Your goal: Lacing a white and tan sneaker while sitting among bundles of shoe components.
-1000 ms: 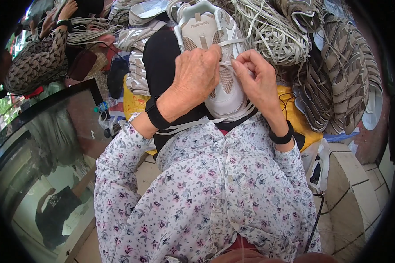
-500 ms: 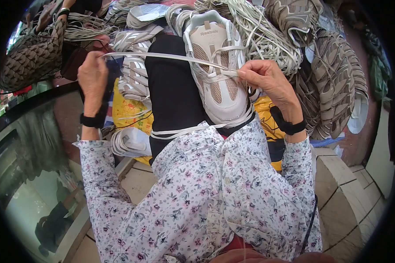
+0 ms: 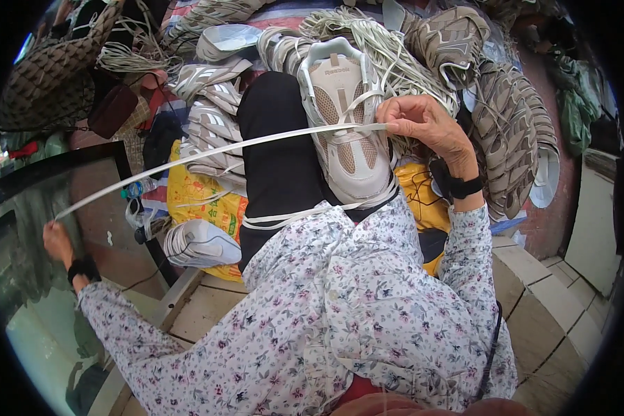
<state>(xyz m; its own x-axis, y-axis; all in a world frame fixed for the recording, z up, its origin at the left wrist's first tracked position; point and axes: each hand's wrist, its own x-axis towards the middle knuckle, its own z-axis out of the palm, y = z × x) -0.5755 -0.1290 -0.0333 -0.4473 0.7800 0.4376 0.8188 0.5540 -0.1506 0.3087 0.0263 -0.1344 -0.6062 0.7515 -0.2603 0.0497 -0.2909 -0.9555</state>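
A beige and white sneaker upper point(image 3: 354, 170) lies on my lap over black trousers point(image 3: 274, 111), toe towards me, its mesh panels partly crossed by lacing. From its lacing area a flat white shoelace point(image 3: 208, 151) runs taut out to the left. Far out at the left, my left hand point(image 3: 59, 243) is closed on that lace. Beside the upper's right edge, my right hand point(image 3: 426, 128) pinches the lace between thumb and forefinger. Another pale lace point(image 3: 291, 220) runs across my thighs below the toe.
Stacked uppers point(image 3: 215, 128) stand left of my legs, and more brown ones point(image 3: 509, 139) are piled at the right. A bundle of pale laces point(image 3: 378, 52) lies beyond the upper. Yellow bags point(image 3: 201, 187) flank my legs. A dark-framed glass panel point(image 3: 111, 201) is under my left arm.
My left hand has swung outward, down and left, stretching the lace into a long line. The right hand stays beside the upper, slightly further right, still pinching.
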